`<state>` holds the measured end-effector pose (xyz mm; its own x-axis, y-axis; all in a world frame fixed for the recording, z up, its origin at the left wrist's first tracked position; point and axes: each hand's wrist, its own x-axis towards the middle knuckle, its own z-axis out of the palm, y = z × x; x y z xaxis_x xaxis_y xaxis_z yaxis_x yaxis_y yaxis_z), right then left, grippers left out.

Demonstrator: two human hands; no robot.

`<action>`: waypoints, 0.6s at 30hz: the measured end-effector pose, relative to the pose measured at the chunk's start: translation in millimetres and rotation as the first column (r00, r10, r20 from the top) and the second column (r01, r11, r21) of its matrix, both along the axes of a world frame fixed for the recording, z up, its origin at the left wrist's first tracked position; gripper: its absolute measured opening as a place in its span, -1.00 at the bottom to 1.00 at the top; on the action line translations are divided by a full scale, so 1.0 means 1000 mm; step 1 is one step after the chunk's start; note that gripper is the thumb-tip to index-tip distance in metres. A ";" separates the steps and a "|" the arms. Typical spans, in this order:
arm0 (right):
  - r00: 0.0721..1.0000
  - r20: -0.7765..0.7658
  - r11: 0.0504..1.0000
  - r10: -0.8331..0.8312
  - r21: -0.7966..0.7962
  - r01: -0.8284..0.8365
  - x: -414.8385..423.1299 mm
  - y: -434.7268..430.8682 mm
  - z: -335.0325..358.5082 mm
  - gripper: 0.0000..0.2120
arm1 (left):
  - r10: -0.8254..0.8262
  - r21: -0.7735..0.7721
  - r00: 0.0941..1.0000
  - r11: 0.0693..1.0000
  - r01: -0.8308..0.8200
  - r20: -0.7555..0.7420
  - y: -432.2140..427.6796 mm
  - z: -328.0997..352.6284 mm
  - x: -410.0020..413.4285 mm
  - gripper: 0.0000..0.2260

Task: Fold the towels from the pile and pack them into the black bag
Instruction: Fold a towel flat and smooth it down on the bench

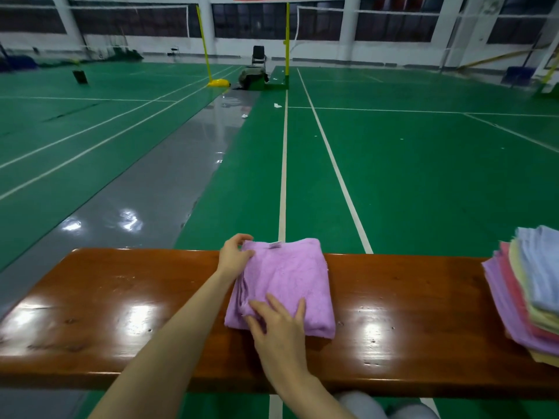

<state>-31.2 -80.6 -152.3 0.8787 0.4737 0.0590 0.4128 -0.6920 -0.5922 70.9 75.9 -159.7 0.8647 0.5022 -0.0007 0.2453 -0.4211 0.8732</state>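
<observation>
Head cam, fwd-down, close over bench [121, 297]

Both bare forearms enter from 6 o'clock and reach toward 12 o'clock. The left hand [234, 255], farther from the body, curls its fingers and thumb round the far left corner of a folded purple towel [287, 279]. The right hand [278, 325] lies palm down, fingers straight and spread, pressing the near left corner of that towel.
</observation>
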 end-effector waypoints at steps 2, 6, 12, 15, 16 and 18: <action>0.996 0.009 0.988 0.090 -0.125 -0.089 0.000 0.001 -0.002 -0.46 | -0.041 0.123 0.999 0.991 0.045 -0.033 -0.001 -0.002 -0.001 -0.63; 0.982 0.111 0.949 0.154 -0.295 -0.116 -0.007 -0.002 -0.014 -0.46 | -0.075 0.195 0.997 0.977 0.080 -0.033 -0.009 0.000 -0.006 -0.68; 0.995 0.097 0.983 -0.022 -0.180 0.039 0.033 -0.019 0.000 0.18 | -0.163 0.462 0.924 0.828 0.319 -0.347 -0.019 -0.012 -0.015 -0.47; 0.995 0.007 0.948 -0.096 -0.304 0.094 0.049 -0.029 0.005 0.34 | -0.175 0.462 0.905 0.813 0.355 -0.387 -0.022 -0.020 -0.017 -0.45; 0.993 -0.016 0.936 -0.117 -0.337 0.105 0.051 -0.032 0.002 0.35 | -0.162 0.477 0.904 0.805 0.353 -0.395 -0.021 -0.022 -0.016 -0.44; 0.995 -0.040 0.912 -0.095 -0.404 0.071 0.052 -0.036 -0.006 0.36 | -0.129 0.509 0.898 0.786 0.351 -0.420 -0.021 -0.022 -0.016 -0.41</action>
<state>20.7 -117.0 -158.6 0.9120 0.3721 -0.1724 0.3173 -0.9066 -0.2784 55.3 54.6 -182.0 0.9529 0.2832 -0.1085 0.3033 -0.8906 0.3389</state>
